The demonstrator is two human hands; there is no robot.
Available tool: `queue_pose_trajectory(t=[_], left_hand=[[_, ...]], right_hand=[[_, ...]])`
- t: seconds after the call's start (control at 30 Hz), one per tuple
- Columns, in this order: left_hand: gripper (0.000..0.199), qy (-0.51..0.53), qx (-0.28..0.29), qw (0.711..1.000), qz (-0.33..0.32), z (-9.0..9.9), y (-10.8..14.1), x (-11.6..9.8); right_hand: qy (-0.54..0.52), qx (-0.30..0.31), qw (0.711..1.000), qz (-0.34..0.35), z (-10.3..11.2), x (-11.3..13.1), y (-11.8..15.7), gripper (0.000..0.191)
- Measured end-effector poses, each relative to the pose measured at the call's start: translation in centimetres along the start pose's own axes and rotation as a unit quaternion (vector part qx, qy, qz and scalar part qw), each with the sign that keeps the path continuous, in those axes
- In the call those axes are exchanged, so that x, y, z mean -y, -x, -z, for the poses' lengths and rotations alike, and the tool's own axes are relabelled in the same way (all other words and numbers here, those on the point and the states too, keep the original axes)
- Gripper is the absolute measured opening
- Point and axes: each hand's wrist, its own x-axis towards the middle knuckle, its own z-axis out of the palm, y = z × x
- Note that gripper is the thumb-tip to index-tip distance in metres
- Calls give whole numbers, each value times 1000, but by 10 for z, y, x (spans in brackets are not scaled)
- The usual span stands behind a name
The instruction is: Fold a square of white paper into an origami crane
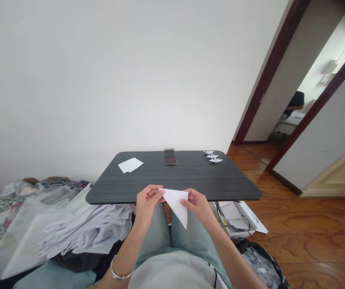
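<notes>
While the left hand (pixel 148 200) is pinching one corner of the paper (pixel 177 200) between thumb and fingers, I am seeing the right hand (pixel 199 204) pinching its right edge, thumb lying on the face. The paper is hanging by the near edge of the table (pixel 190 174), over the lap. It is looking plain white and flat, forming a triangle: the top edge is running nearly level between the hands, the right edge is dropping almost straight, and a sharp tip is pointing down. On the table I am seeing white sheets (pixel 128 165) overlapping at left, a phone (pixel 170 156) lying at the far middle, and cranes (pixel 215 160) standing far right.
</notes>
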Motion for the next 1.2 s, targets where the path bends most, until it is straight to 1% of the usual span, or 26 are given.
queue_pose_trajectory(t=[0.1, 0.2, 0.27, 0.33, 0.43, 0.53, 0.67, 0.73, 0.8, 0.83, 0.97, 1.1, 1.2], left_hand=[[25, 14, -23, 1000, -14, 1, -2, 3], [24, 20, -50, 998, -33, 2, -4, 7], [24, 23, -67, 996, -45, 4, -5, 9], [24, 28, -79, 995, -49, 5, -6, 11], [24, 30, -91, 994, -46, 7, -7, 14], [24, 26, -96, 994, -43, 7, -8, 14], [24, 24, -95, 995, -38, 5, -7, 12], [24, 25, -94, 995, -33, 5, -6, 12], [24, 28, -89, 995, -27, 6, -7, 11], [25, 29, -85, 996, -22, 6, -7, 11], [25, 29, -67, 997, -18, 8, -6, 11], [24, 16, -27, 999, -21, 8, -4, 8], [23, 5, -18, 1000, -14, 9, -3, 6]], right_hand=[[-20, 37, 999, -34, -3, -3, 2, 30], [4, 76, 994, -79, -3, -5, 3, 28], [17, 81, 992, -95, -3, -6, 3, 28], [18, 55, 994, -91, -1, -8, 2, 29], [14, -2, 997, -70, 1, -11, 0, 29], [7, -37, 998, -49, 1, -12, -2, 29], [-18, -42, 998, -32, -1, -9, -1, 26], [-34, -50, 998, -20, -2, -7, -1, 31], [-50, -74, 996, -2, -4, -5, -1, 40], [-59, -87, 994, 7, -4, -5, -2, 41], [-69, -111, 991, 16, -3, -7, -4, 30], [-67, -116, 991, 12, 0, -8, -5, 29], [-64, -112, 992, 12, 2, -7, -5, 29]])
